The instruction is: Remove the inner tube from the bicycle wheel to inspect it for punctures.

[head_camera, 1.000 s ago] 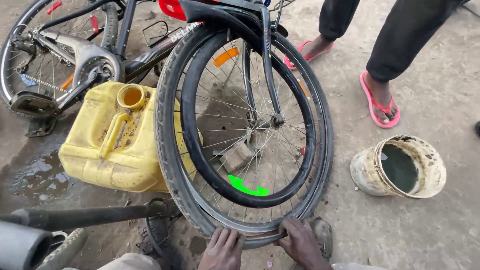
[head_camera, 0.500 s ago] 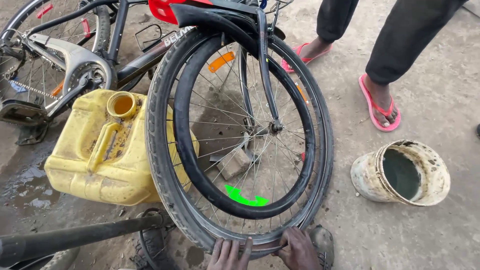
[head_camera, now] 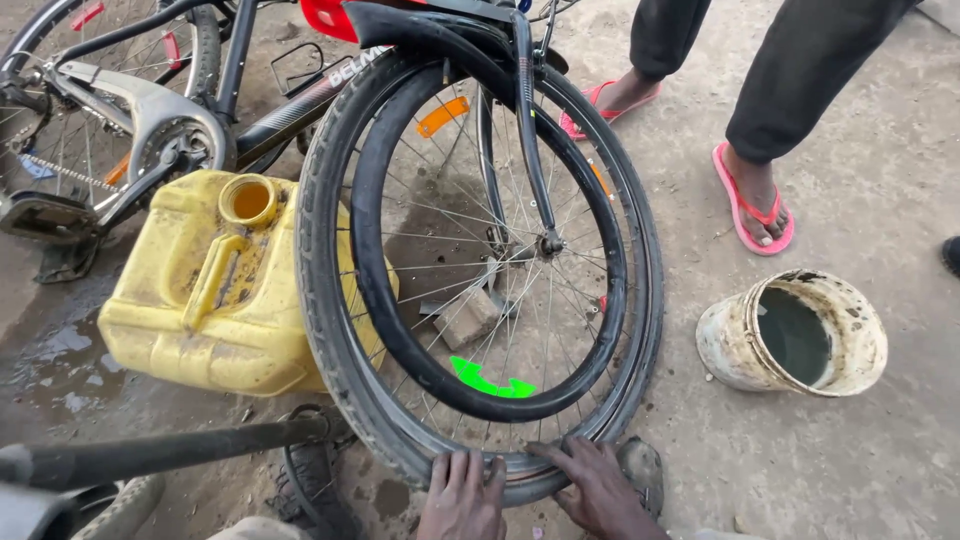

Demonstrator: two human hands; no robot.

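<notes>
Left hand (head_camera: 462,495) and right hand (head_camera: 598,488) lie side by side, fingers pressed flat on the bicycle tyre (head_camera: 330,330) at its six o'clock edge; whether they grip it seems unclear. A loose inner tube (head_camera: 372,290) hangs inside the wheel. Yellow jerrycan (head_camera: 205,300) crowds nine o'clock; dirty bucket (head_camera: 795,335) at three, with open ground between.

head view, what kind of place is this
Probably an outdoor roadside bicycle repair spot. Both hands, left hand and right hand, press on a bicycle tyre with its inner tube pulled loose, on bare dirt ground beside a yellow jerrycan and a grimy bucket of water.
</notes>
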